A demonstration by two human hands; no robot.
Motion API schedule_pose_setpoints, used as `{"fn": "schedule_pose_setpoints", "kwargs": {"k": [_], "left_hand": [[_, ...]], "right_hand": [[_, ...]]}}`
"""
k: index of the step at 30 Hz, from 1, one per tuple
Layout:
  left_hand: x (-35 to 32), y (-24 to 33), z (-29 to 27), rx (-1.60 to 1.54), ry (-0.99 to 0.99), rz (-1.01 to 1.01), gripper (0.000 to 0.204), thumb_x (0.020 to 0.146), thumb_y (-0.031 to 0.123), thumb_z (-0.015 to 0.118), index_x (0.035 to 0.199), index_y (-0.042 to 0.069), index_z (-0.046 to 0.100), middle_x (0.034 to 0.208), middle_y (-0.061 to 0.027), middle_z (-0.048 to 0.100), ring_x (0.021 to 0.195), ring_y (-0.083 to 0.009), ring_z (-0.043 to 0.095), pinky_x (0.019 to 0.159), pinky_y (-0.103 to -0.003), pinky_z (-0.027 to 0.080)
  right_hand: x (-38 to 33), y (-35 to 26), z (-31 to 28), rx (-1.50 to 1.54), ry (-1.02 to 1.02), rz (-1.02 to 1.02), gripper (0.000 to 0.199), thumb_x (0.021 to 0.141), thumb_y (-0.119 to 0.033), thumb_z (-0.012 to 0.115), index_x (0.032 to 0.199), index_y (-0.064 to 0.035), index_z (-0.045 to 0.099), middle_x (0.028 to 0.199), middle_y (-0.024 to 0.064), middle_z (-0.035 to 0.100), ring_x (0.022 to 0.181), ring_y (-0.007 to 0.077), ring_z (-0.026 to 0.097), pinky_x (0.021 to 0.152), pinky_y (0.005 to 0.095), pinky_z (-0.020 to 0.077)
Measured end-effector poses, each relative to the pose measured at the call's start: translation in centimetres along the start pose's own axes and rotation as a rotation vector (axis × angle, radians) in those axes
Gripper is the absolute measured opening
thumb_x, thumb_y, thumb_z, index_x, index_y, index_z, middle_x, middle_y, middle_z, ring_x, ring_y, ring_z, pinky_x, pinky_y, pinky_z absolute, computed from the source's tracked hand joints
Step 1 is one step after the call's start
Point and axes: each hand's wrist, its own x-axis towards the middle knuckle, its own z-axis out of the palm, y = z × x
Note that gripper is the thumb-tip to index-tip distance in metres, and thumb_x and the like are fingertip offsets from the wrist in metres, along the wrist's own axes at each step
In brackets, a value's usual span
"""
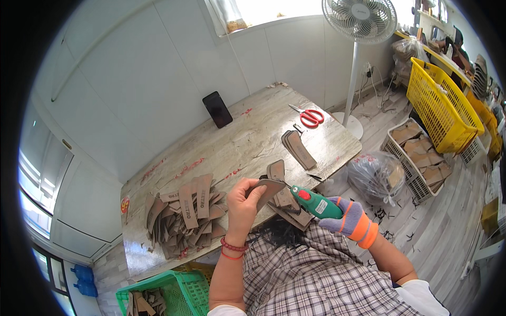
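My bare left hand (243, 206), with red bracelets at the wrist, pinches a curved brown-grey strip (270, 190) with a dark edge. In a purple and orange work glove, my right hand (350, 221) wraps round a green handheld power tool (318, 203) with a red button. The tool's narrow tip points at the strip's right end; whether they touch, I cannot tell. Just beyond and under the held strip lie more cut strips (287, 203) at the table's edge. Dark thin trimmings (279, 231) gather on my checked apron (316, 268).
On the marbled table (232, 150) lie a heap of strips (184, 216), a small stack of strips (299, 149), red-handled scissors (310, 116) and a black phone (217, 109). A green basket (179, 292) stands lower left. Rightward are a fan (359, 21), plastic bag (375, 176) and yellow basket (440, 105).
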Motion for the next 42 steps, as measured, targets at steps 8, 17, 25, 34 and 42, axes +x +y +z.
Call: {"fn": "schedule_pose_setpoints", "kwargs": {"k": [8, 17, 25, 34, 42], "left_hand": [[0.4, 1.7, -1.1, 0.178, -0.116, 0.071, 0.008, 0.083, 0.004, 0.067, 0.087, -0.003, 0.066, 0.080, -0.0053, 0.061, 0.073, -0.0120, 0.055, 0.067, -0.025, 0.044], [0.4, 2.9, -1.0, 0.281, -0.236, 0.092, 0.009, 0.080, 0.003, 0.068, 0.085, -0.004, 0.066, 0.078, -0.0056, 0.061, 0.070, -0.0116, 0.055, 0.063, -0.026, 0.043], [0.6, 2.2, -0.6, 0.243, -0.342, 0.004, 0.011, 0.079, 0.005, 0.069, 0.084, -0.004, 0.066, 0.075, -0.0052, 0.061, 0.068, -0.0115, 0.053, 0.061, -0.027, 0.042], [3.0, 0.1, -3.8, 0.368, -0.296, -0.110, 0.009, 0.083, 0.007, 0.066, 0.080, -0.002, 0.065, 0.071, 0.0044, 0.059, 0.068, -0.0047, 0.051, 0.061, -0.022, 0.041], [6.3, -5.7, -11.6, 1.183, 0.440, 0.270, 0.026, 0.078, 0.018, 0.073, 0.101, 0.008, 0.064, 0.102, -0.0110, 0.052, 0.098, -0.0312, 0.049, 0.086, -0.044, 0.039]], "right_hand": [[-0.2, -0.3, -0.7, -0.102, -0.072, 0.029, 0.056, 0.075, -0.023, 0.083, 0.122, -0.0015, 0.060, 0.087, 0.0019, 0.067, 0.069, 0.0053, 0.059, 0.063, 0.0225, 0.0498], [-0.2, -0.4, -0.8, -0.150, -0.102, 0.002, 0.060, 0.073, -0.027, 0.085, 0.122, -0.0012, 0.060, 0.090, 0.0035, 0.069, 0.074, 0.0065, 0.061, 0.069, 0.0245, 0.0515], [0.0, -0.4, -0.7, -0.180, -0.108, -0.014, 0.062, 0.073, -0.029, 0.085, 0.122, -0.0008, 0.060, 0.092, 0.0052, 0.070, 0.077, 0.0078, 0.062, 0.072, 0.0257, 0.0519], [0.3, -0.3, 0.3, -0.178, -0.069, 0.055, 0.062, 0.074, -0.035, 0.083, 0.120, -0.0004, 0.061, 0.087, 0.0065, 0.070, 0.072, 0.0084, 0.063, 0.068, 0.0245, 0.0521], [-0.5, 4.0, -0.7, -0.030, 0.026, 0.093, 0.056, 0.077, -0.031, 0.082, 0.119, 0.0002, 0.061, 0.080, 0.0037, 0.067, 0.064, 0.0066, 0.059, 0.059, 0.0229, 0.0496]]}}
